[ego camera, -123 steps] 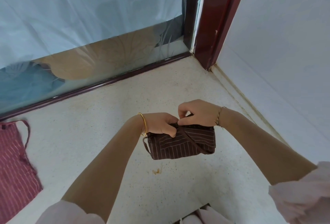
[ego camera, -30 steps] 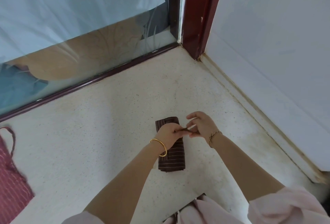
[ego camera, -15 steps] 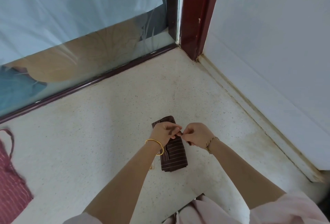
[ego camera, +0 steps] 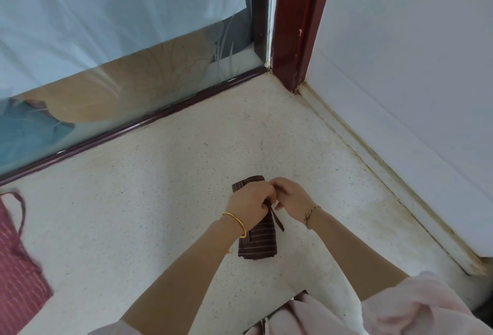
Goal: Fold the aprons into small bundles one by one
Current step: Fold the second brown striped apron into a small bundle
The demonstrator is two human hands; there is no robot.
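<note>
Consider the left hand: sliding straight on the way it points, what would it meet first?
The left hand would almost certainly meet the right hand, curled right against it over the brown apron bundle. Beyond lies floor, though depth is unclear.

brown apron bundle (ego camera: 257, 241): its middle is lying hidden under the left hand (ego camera: 249, 206) and right hand (ego camera: 289, 198); only its twelve and six o'clock ends are showing.
strap (ego camera: 278, 221): its upper end is disappearing between the curled fingers of both hands.
red apron (ego camera: 18, 268): the picture's edge at eight o'clock is cutting it off.
glass panel (ego camera: 120, 81): shapes behind it at ten o'clock are showing only as blurs.
</note>
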